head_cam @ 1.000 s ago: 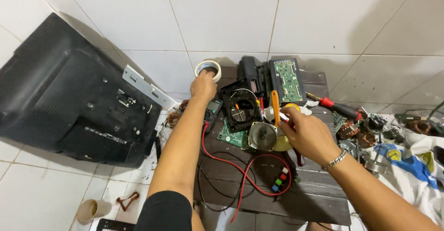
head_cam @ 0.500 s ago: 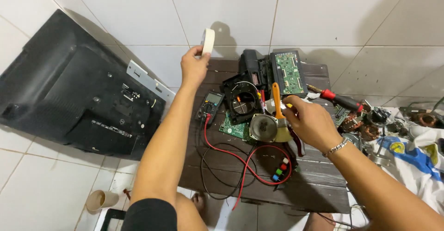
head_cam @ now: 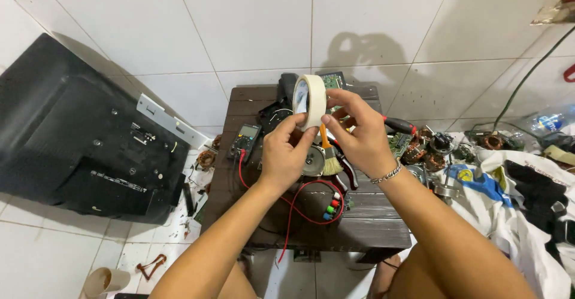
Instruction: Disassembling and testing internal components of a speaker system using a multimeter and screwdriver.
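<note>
A cream roll of masking tape (head_cam: 312, 101) is held up on edge in front of me, above a small dark wooden table (head_cam: 359, 230). My left hand (head_cam: 286, 154) pinches its lower rim with thumb and fingers. My right hand (head_cam: 358, 136) grips the roll's right side and also carries an orange-handled brush (head_cam: 328, 158) whose bristles hang down. Under the hands lie a round speaker (head_cam: 312, 161), a black multimeter (head_cam: 246, 139) with red leads (head_cam: 292, 206), and a green circuit board (head_cam: 333, 81) at the table's back.
A black flat television (head_cam: 78, 137) lies back-up on the white tiled floor at left. Red-handled pliers (head_cam: 400, 125), copper coils and small parts (head_cam: 425, 149) sit at right on a white cloth (head_cam: 515, 215). A paper cup (head_cam: 106, 281) stands at bottom left.
My left hand brought the tape roll from the table's far edge up toward me. My right hand, still with the brush, rose from the table and took hold of the roll too.
</note>
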